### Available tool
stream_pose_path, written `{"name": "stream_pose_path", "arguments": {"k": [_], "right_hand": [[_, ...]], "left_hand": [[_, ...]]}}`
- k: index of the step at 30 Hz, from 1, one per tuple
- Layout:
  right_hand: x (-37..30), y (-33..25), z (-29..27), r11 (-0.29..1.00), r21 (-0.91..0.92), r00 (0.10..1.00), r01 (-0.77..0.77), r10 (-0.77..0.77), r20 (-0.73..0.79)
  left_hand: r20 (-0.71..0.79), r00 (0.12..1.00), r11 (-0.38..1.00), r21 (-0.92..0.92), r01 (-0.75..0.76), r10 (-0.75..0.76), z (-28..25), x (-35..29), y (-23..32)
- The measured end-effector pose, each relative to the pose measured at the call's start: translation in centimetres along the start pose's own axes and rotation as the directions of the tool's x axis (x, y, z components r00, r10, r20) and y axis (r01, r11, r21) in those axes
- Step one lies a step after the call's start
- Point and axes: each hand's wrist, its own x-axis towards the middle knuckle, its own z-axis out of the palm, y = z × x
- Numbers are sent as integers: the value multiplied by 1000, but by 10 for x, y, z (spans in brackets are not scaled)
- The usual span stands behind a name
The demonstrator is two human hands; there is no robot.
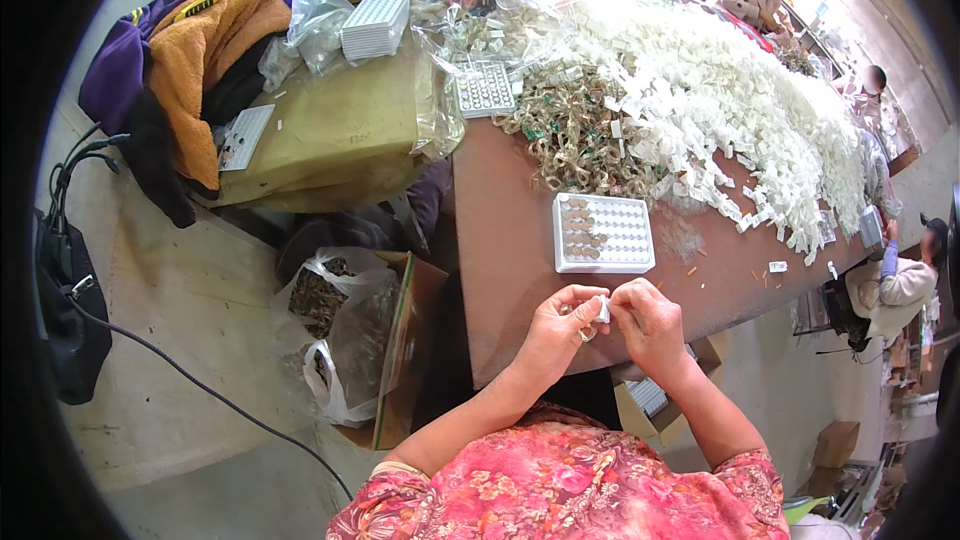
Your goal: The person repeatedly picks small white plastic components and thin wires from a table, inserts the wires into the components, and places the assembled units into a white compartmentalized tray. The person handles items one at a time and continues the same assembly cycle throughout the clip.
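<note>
Above the table's near edge, my two hands meet in front of me. My left hand (553, 338) is closed on a small white piece (602, 309) pinched between thumb and fingers; a bit of clear, shiny material shows below it. Close beside that piece, my right hand (648, 322) is closed in a pinch, its fingertips hiding whatever they hold. Just beyond my hands lies a white tray (638, 262) with rows of small slots. Round brownish pieces (577, 225) sit in its left columns, and whitish spots show in the rest.
A large heap of small white pieces (690, 90) covers the far table (500, 270), with a tangled brownish-clear pile (575, 130) beside it. Stacked white trays (376, 25) stand far left. A bag-lined carton (395, 360) is at left. Other people sit far right.
</note>
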Motion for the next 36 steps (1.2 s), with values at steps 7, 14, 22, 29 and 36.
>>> {"name": "stream_pose_path", "arguments": {"k": [7, 14, 22, 29, 36], "right_hand": [[-2, -2, -6, 970, 197, 989, -145, 142, 29], [3, -4, -11, 995, -61, 989, 78, -69, 132], [-15, -2, -27, 932, 315, 972, -178, 216, -89], [-38, 3, -12, 963, 165, 960, -215, 239, -146], [-66, 6, -35, 934, 107, 919, -341, 355, -170]], "left_hand": [[31, 999, 1000, -25, -6, 6, -1, 0, 0], [7, 1000, 999, 35, 13, -13, 3, -1, 4], [629, 706, -78, 762, -643, 325, 25, 16, 93], [742, 569, -808, 549, -215, 353, 43, 212, 222], [540, 825, -895, 435, -102, 169, 21, 317, 179]]}}
